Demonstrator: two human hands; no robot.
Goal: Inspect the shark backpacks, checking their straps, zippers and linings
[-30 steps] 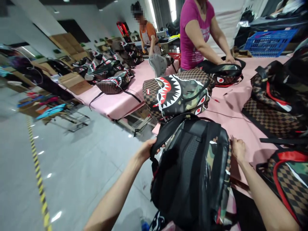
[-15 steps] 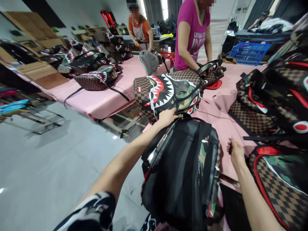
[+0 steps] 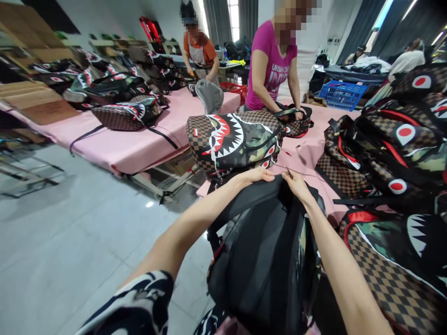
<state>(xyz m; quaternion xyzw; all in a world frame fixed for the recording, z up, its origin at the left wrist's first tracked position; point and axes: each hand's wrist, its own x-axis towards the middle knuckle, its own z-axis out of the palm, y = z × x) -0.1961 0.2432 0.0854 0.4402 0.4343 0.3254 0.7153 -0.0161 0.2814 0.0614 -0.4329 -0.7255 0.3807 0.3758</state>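
Left hand [image 3: 256, 176] pinches the top of the black backpack [image 3: 258, 260], fingers nearly closed — right hand [image 3: 296, 184], just beside it, curls its fingers round a small dark tool [image 3: 289, 173]. The backpack is before the person, strap side facing them — near a patterned bag [image 3: 228, 139] on the pink table [image 3: 314, 140].

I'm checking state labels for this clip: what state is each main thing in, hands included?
Left hand: at the black backpack's top; grip partly hidden.
Right hand: closed on a small dark tool.
Black backpack: back panel facing the camera.
Shark-mouth backpack: lying on the pink-covered table.
Bag on the left: lying, straps spread.
Bags at right: heaped.
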